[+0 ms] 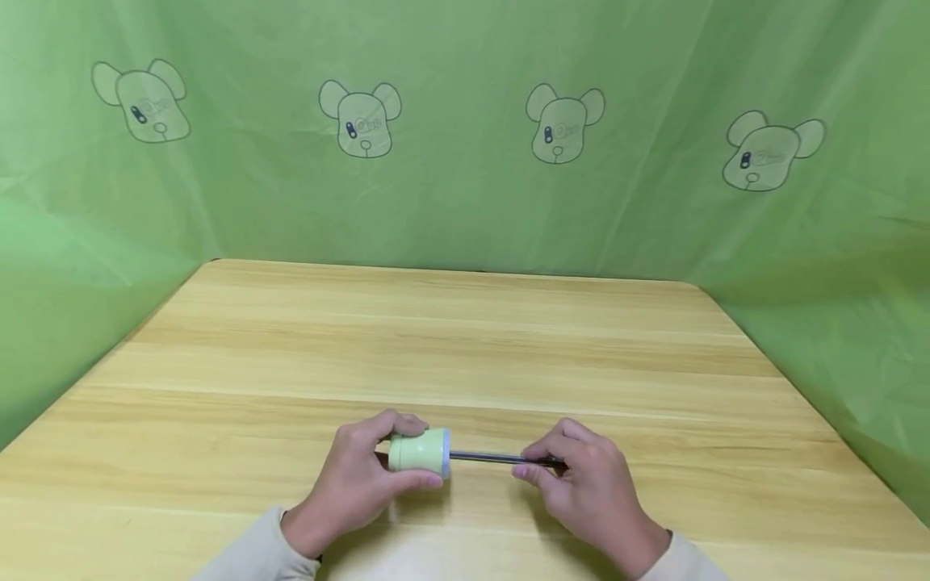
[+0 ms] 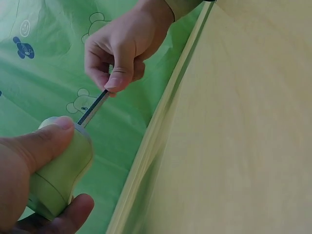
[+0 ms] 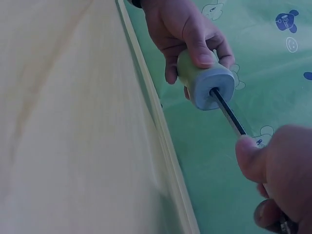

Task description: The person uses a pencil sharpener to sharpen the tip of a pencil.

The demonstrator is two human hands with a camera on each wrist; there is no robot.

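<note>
My left hand (image 1: 358, 476) grips a small light-green pencil sharpener (image 1: 420, 450), thumb on one side and fingers on the other. The sharpener lies sideways, its pale blue end towards my right hand (image 1: 592, 476). That hand pinches a dark pencil with silvery stripes (image 1: 483, 457) between thumb and fingers. One end of the pencil sits inside the round hole in the sharpener's face (image 3: 224, 87), so its tip is hidden. In the left wrist view the shaft (image 2: 92, 108) runs straight from the sharpener's body (image 2: 63, 165) to the right fingertips. The pencil's far end is mostly covered by the right hand.
Both hands are over the near part of a light wood-grain table (image 1: 450, 347). Green sheeting (image 1: 465, 202) printed with bear heads hangs behind the table and along both sides. The table's near edge (image 3: 163, 129) crosses the right wrist view.
</note>
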